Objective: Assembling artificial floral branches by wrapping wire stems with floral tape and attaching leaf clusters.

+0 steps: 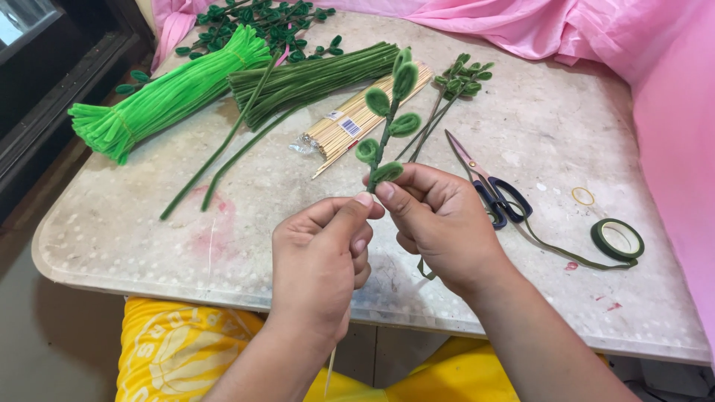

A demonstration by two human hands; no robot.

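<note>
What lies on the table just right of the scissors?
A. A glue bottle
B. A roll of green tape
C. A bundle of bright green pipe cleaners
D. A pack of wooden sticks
B: the roll of green tape lies right of the scissors, its loose end trailing back toward the right hand.

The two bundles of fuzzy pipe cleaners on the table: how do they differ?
The bright lime-green pipe cleaner bundle lies farther left, tied and flared at its near end; the dark olive-green pipe cleaner bundle lies beside it, nearer the wooden sticks, with loose stems trailing out. Both lie flat, slanted alike, untouched by either hand.
</note>
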